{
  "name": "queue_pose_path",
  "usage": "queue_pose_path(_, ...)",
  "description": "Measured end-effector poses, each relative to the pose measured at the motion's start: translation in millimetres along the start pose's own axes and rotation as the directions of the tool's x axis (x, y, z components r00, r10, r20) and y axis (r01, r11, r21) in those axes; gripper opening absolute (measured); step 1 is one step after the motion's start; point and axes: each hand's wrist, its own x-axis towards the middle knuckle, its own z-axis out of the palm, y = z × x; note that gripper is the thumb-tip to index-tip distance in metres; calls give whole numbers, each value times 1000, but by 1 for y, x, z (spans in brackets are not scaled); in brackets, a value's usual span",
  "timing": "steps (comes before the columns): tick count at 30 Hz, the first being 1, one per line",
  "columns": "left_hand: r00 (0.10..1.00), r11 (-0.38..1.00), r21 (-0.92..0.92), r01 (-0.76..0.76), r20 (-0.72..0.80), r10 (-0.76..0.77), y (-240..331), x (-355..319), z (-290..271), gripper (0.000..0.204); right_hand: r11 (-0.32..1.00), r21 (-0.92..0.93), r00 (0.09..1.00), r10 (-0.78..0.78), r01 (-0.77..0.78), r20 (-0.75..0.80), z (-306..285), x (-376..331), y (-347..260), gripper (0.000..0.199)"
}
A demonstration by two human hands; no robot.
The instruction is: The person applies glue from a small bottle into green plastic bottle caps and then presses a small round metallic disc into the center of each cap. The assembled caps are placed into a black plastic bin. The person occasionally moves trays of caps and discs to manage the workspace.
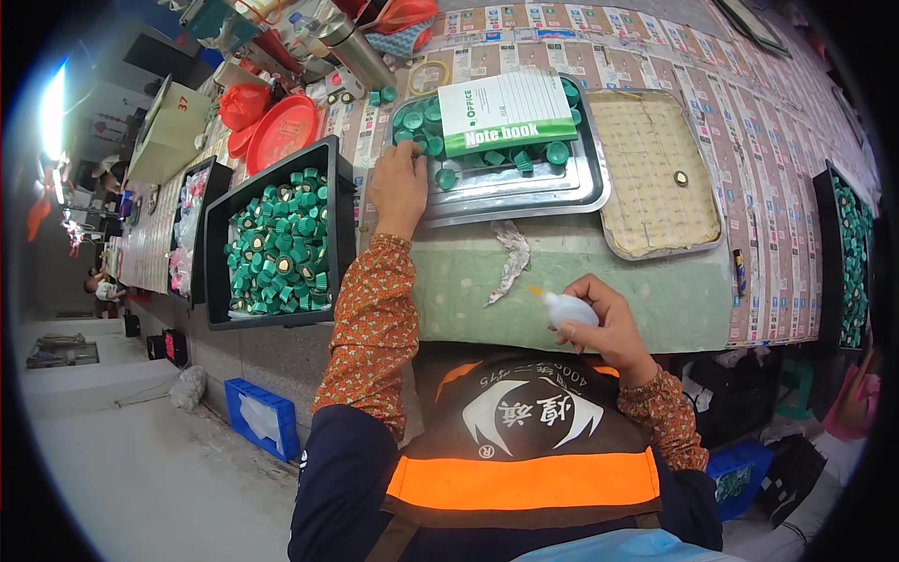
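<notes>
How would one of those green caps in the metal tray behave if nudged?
A green cap looks like small plastic, so probably light and easily slid on the smooth metal tray. Lying flat it likely stays put; on its ribbed edge it could roll. The left hand reaches among them.

The green-and-white notebook is covering part of the green caps in the steel tray, hiding how many are lying under it. The right hand is wrapping the small white bottle, concealing its body. The black crate at the right is getting lost at the dark rim.
</notes>
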Motion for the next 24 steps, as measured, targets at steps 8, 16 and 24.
queue_pose_path(8, 914, 837, -372, -402, -99, 395, 73, -81, -64, 20, 967, 248, 995, -32, 55, -97, 13, 25, -13, 38)
queue_pose_path(16, 929, 595, -804, -4, 217, 299, 106, -169, -74, 32, 991, 132, 982, 1, 25, -188, 33, 35, -9, 35)
queue_pose_path(24, 537, -168, -514, 841, 757, 372, 98, -186, -62, 39, 873, -417, 887, -380, 252, -261, 41, 21, 6, 34)
